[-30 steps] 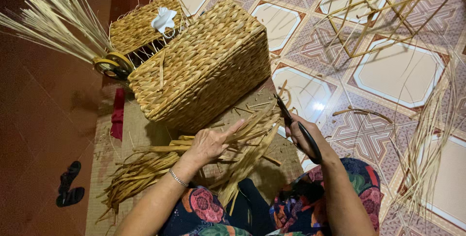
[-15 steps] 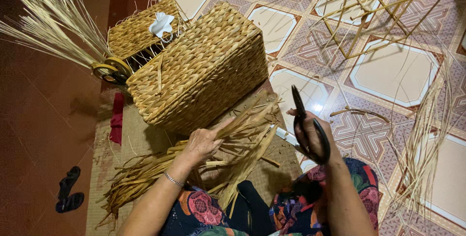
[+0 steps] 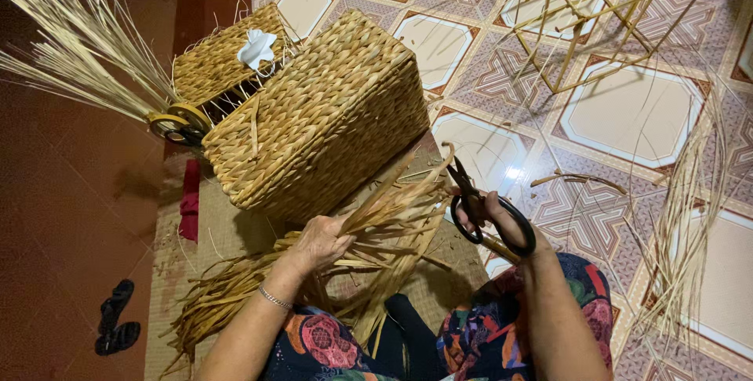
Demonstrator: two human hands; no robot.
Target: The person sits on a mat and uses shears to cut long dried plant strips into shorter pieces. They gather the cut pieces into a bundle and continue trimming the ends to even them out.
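Note:
My left hand [image 3: 320, 243] grips a bundle of dried straw strips [image 3: 392, 216] that fans out over my lap and the mat. My right hand [image 3: 502, 220] holds black scissors [image 3: 471, 201] by their loops, blades pointing up toward the strip ends and slightly parted. Just beyond the bundle sits a large woven straw basket [image 3: 321, 114], lying box-like on the mat, its near lower edge touching the strips.
A smaller woven basket [image 3: 220, 59] with a white cloth stands behind the big one, beside tape rolls [image 3: 180, 122] and a sheaf of pale stalks [image 3: 70, 44]. A yellow wire frame [image 3: 580, 12] stands on the tiled floor. Loose fibres lie right; sandals [image 3: 118, 326] left.
My right hand has swung the scissors down and left toward the strip ends. My left hand has closed around the bundle and lifted it a little.

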